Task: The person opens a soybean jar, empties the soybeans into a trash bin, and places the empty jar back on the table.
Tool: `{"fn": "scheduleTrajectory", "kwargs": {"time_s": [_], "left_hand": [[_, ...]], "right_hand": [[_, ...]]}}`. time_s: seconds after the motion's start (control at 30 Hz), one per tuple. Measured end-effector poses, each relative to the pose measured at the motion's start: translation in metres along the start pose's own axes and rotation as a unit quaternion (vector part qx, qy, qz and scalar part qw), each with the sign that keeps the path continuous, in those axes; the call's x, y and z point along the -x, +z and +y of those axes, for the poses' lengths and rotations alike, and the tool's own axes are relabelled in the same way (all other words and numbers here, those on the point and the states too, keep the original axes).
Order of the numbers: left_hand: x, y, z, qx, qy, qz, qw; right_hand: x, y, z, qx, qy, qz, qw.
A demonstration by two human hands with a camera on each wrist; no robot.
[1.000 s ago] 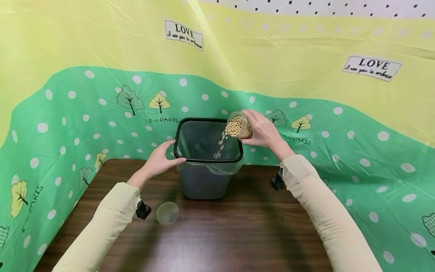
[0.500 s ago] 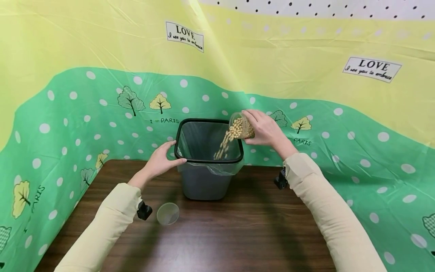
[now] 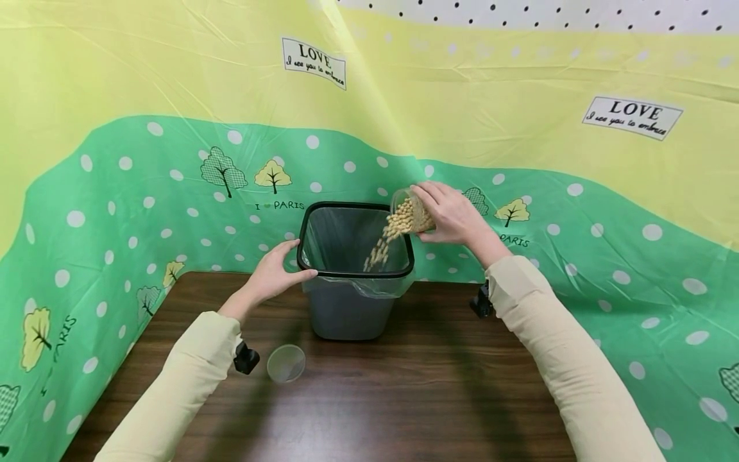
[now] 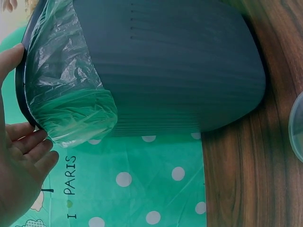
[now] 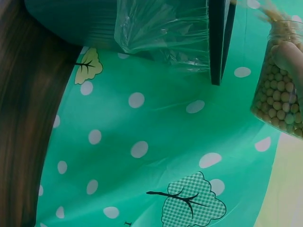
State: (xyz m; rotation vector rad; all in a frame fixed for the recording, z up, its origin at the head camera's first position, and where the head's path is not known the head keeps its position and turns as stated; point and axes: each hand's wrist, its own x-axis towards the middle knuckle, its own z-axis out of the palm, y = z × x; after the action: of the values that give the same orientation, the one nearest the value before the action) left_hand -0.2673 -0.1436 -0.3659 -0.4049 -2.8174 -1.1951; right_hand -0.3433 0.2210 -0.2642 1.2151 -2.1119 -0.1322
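Note:
My right hand [image 3: 453, 213] grips a clear jar [image 5: 279, 97] of soybeans, tipped on its side over the right rim of a dark grey trash bin [image 3: 349, 311]. Soybeans [image 3: 399, 221] stream from its mouth down into the bin. In the right wrist view the jar's lower part is still packed with beans, and only part of the hand shows. At the bin's left front corner, my left hand [image 3: 276, 269] holds the black rim [image 4: 21, 90] between thumb and fingers. A clear plastic bag [image 4: 61, 71] lines the bin and folds out over the rim.
A round clear lid [image 3: 286, 364] lies on the dark wooden table [image 3: 369, 398], in front of the bin and to its left. Behind the table and along its sides hangs a green and yellow printed cloth [image 3: 190, 192].
Soybeans pour in a thicker stream than a second ago. My right hand and the jar have shifted slightly right, with the jar tipped further. My left hand stays at the rim.

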Motion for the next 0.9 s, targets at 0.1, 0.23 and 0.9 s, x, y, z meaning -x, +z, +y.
{"fn": "scheduleTrajectory", "kwargs": {"time_s": [0.1, 0.23, 0.9], "left_hand": [[0.0, 0.0, 0.0, 0.002, 0.001, 0.001, 1.0], [-0.001, 0.001, -0.001, 0.004, 0.005, 0.005, 1.0], [-0.001, 0.0, 0.0, 0.003, 0.004, -0.001, 1.0]], "right_hand": [[-0.002, -0.001, 0.0, 0.005, -0.008, 0.0, 1.0], [-0.004, -0.002, 0.0, 0.005, -0.015, 0.003, 0.9999], [-0.017, 0.001, -0.001, 0.022, -0.065, -0.004, 0.9976]]}}
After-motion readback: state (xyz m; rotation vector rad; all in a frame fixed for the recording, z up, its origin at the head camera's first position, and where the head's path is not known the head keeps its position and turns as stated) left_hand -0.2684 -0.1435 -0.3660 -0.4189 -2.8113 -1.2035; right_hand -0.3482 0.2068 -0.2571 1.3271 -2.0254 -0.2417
